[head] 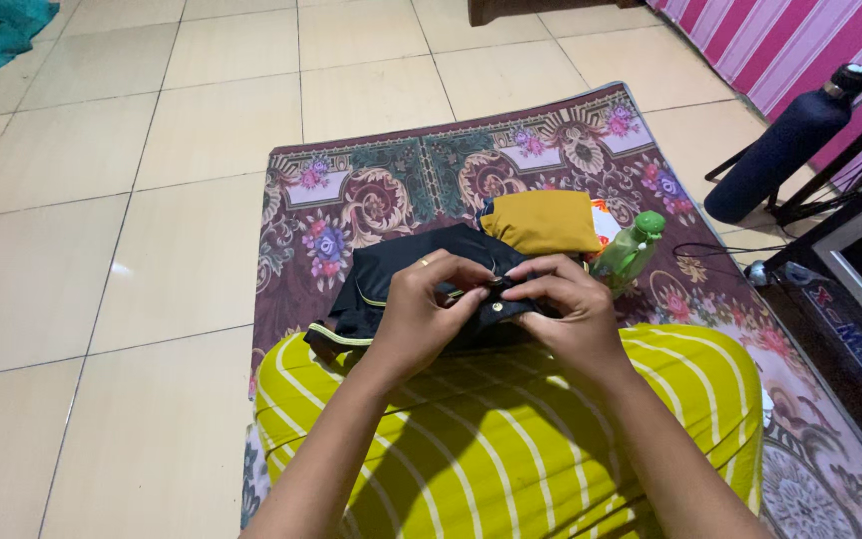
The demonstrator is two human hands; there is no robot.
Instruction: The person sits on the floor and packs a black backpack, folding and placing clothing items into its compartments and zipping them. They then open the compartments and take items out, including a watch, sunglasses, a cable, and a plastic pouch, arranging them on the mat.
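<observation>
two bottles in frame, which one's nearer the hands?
The small green bottle on the rug, just beyond the right hand. The other, a tall dark blue bottle, stands far off by the striped wall.

At the centre of the frame, the left hand (429,304) and the right hand (568,299) meet over a black garment (401,268) with thin yellow piping, both pinching a small spot on its fabric between fingertips. A ring sits on one finger of the left hand. The garment lies across the person's lap, which is covered in yellow-green cloth with white stripes (511,439) in the lower middle. Just above the hands lies a folded mustard-yellow cloth (543,220), and beside it to the right a green plastic bottle (631,250). All rest on a maroon floral rug (391,190) over pale floor tiles (102,200). A dark blue flask (785,150) leans at the upper right.
</observation>
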